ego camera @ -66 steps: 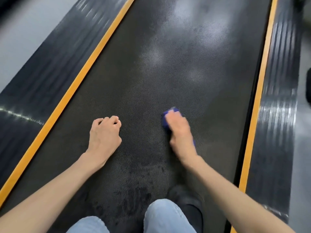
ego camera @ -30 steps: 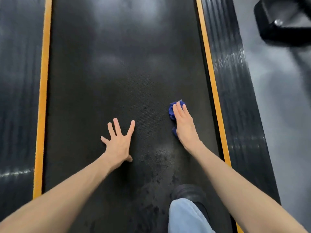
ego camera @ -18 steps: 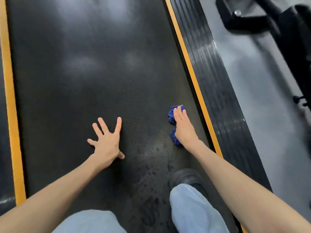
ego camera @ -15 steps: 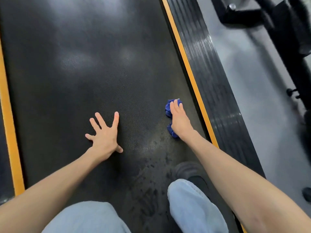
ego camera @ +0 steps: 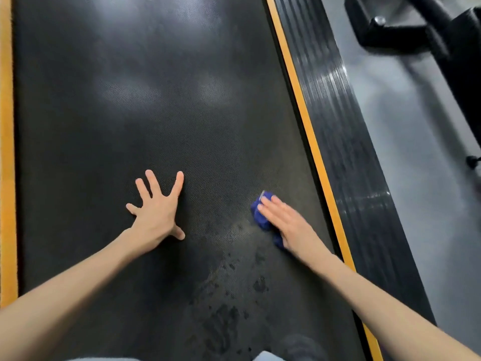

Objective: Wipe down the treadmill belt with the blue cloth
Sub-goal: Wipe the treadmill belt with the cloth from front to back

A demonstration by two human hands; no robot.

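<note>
Black, finely dimpled rubber forms the treadmill belt (ego camera: 156,100), matte with pale patches of sheen farther up. The left hand (ego camera: 156,212) lies palm-down on the belt with the arm extended. Its fingers are straight and splayed wide, the thumb is out to the side, and it holds nothing. The right hand (ego camera: 286,222), slightly blurred, lies flat with its fingers straight and together, pressing the blue cloth (ego camera: 261,220) onto the belt near the right edge. The cloth is soft and bunched, showing past the fingertips and along the hand's thumb side. A small pale tab at its far edge is too blurred to read. Dark blotches (ego camera: 221,316) mark the belt nearer the person. An orange stripe (ego camera: 307,121) borders the belt's right edge, with a glossy ribbed black rail (ego camera: 346,152) outside it, then grey floor (ego camera: 416,178).
</note>
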